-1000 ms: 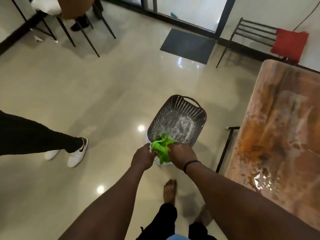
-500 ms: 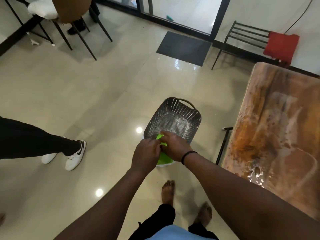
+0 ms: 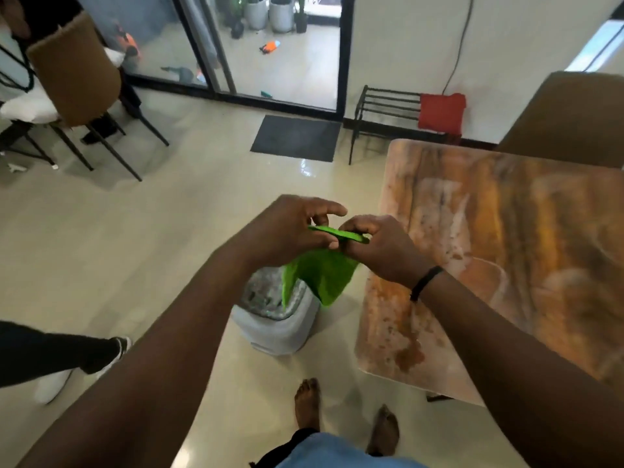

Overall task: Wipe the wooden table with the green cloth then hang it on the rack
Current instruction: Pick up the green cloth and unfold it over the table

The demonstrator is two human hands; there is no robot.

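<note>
In front of the person's chest, above the floor, the green cloth (image 3: 320, 275) hangs between both hands. The left hand (image 3: 290, 228) pinches the top edge at its left end, thumb against the first fingers, while the index finger sticks out straight and free. The right hand (image 3: 378, 244) pinches the same edge at its right end, with the fingers curled over it. The held edge runs almost level, from about 9 o'clock to 3 o'clock, and the rest of the cloth falls down toward 6 o'clock in a loose point, over the grey basket (image 3: 277, 329) that stands on the floor.

The wooden table (image 3: 506, 248) lies at 3 o'clock from the cloth, its near edge just beside the right hand, so the right hand is the nearer one to carry the cloth onto the top. Wet streaks show on the table surface. The rack (image 3: 388, 106) stands at about 1 o'clock, against the far wall and well apart from the hands, with a red cloth (image 3: 440, 113) already over its right end. Probably the cloth goes first to the right, onto the table.
</note>
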